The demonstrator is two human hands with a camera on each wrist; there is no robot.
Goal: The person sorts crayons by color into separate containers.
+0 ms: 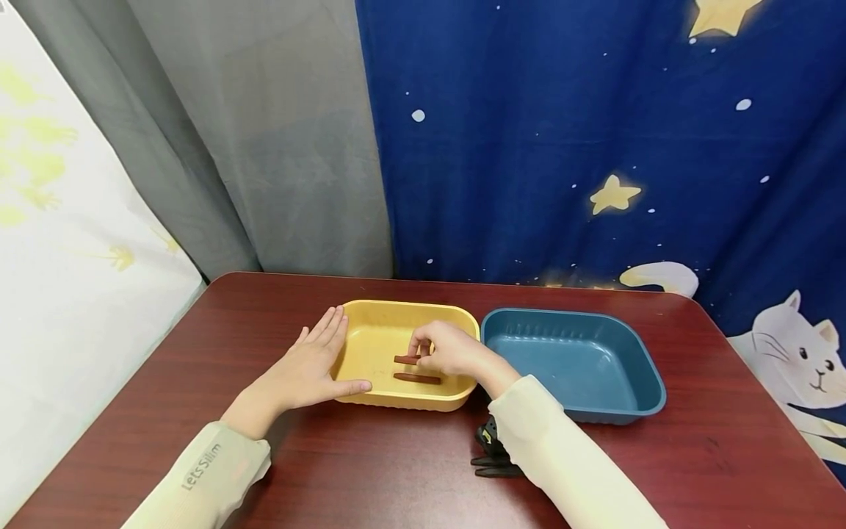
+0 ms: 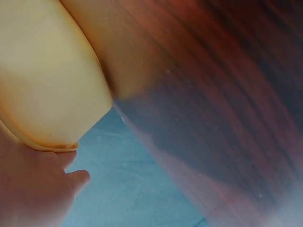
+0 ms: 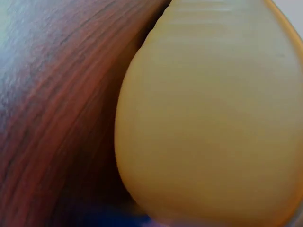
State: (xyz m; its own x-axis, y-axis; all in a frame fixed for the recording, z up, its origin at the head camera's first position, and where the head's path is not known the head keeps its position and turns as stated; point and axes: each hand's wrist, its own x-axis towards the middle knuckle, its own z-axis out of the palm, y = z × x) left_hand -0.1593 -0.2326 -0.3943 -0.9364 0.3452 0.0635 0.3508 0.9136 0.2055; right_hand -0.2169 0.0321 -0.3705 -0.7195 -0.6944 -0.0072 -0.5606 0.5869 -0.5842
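In the head view a yellow tub [image 1: 406, 404] stands on the table. My left hand [image 1: 300, 373] lies along its left end, fingers straight over the rim and thumb spread over the near rim. The left wrist view shows part of this hand [image 2: 33, 189] against the tub's outer wall [image 2: 47, 66]. My right hand [image 1: 451, 348] reaches into the tub and pinches a thin reddish-brown stick [image 1: 405, 360], its right part hidden by the fingers. Just nearer lies a second brown stick [image 1: 416, 378] on the tub floor. The right wrist view shows only the tub's wall [image 3: 208, 104] and table.
A blue tub [image 1: 595, 415] stands close against the right end of the yellow one. A black device [image 1: 490, 438] with strap-like ends shows beside the right sleeve. Behind the table's [image 1: 370, 470] far edge hang a grey curtain [image 1: 291, 147] and a blue starry one [image 1: 502, 184].
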